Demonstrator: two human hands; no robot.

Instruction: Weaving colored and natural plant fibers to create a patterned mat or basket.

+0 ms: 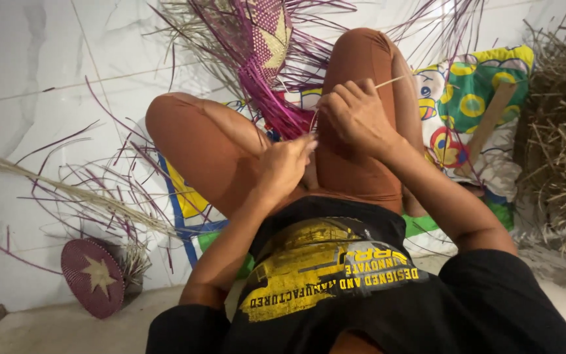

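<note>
Head view looks down on a seated person's knees. At upper centre of the frame, a half-woven purple basket (263,59) with a pale star pattern rests between the knees, loose strands fanning outward. Right hand (356,117), at centre, is pinched shut on a pale straw strip (393,81) that sticks out toward the upper right. Left hand (284,165), just below it, has its fingers closed on the purple strands (289,118) at the weave's lower edge. A finished round purple piece (92,277) lies at lower left on the floor (47,331).
</note>
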